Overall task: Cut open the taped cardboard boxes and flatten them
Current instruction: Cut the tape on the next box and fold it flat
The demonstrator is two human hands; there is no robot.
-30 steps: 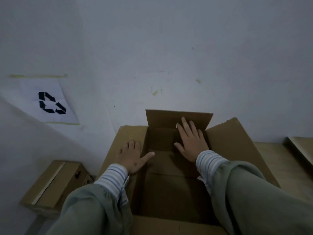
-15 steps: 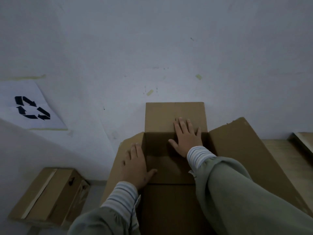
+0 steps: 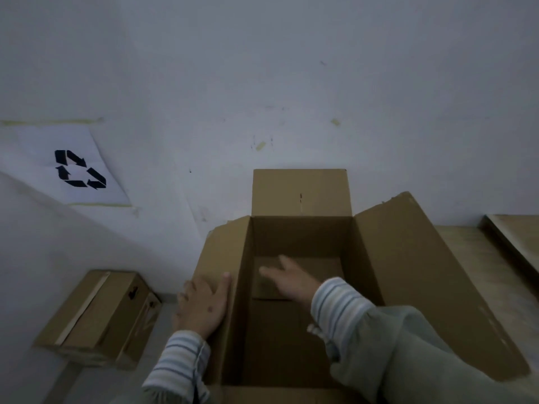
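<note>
Flattening stage on the open box [image 3: 402, 275], top flaps splayed, sitting by the wall [image 3: 262, 83]. Left hand [image 3: 202, 306] presses flat on the left flap, right hand [image 3: 287, 279] reaches inside, fingers loose, holding nothing. Next up is probably the bottom seam. 1 taped box [image 3: 96, 316] waits on the floor, recycling sign [image 3: 78, 169] above

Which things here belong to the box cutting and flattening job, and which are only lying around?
Job: open cardboard box, left hand flat on its left flap, right hand inside it; taped box on the floor.
Lying about: recycling sign, wooden boards.
</note>
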